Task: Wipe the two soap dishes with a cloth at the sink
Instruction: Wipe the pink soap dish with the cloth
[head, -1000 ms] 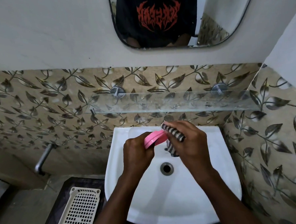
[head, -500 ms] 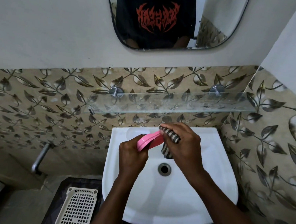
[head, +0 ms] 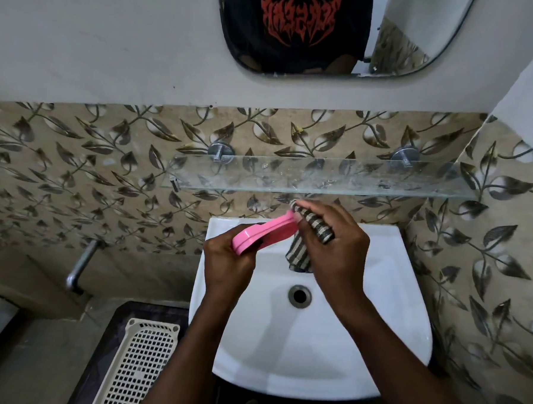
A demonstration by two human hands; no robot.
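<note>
Since a second ago your hands have barely shifted over the sink [head: 389, 334]; the pink soap dish [head: 262, 234] now tilts a little flatter. Your left hand [head: 228, 265] is clamped on the dish's near end, fingers curled under and thumb on the rim. Your right hand [head: 338, 247] is closed around the striped cloth [head: 314, 227], pressing it against the dish's far end at about 1 o'clock from the drain [head: 299, 296]. The dish is glossy, oval and held edge-on; a cloth tail hangs below.
</note>
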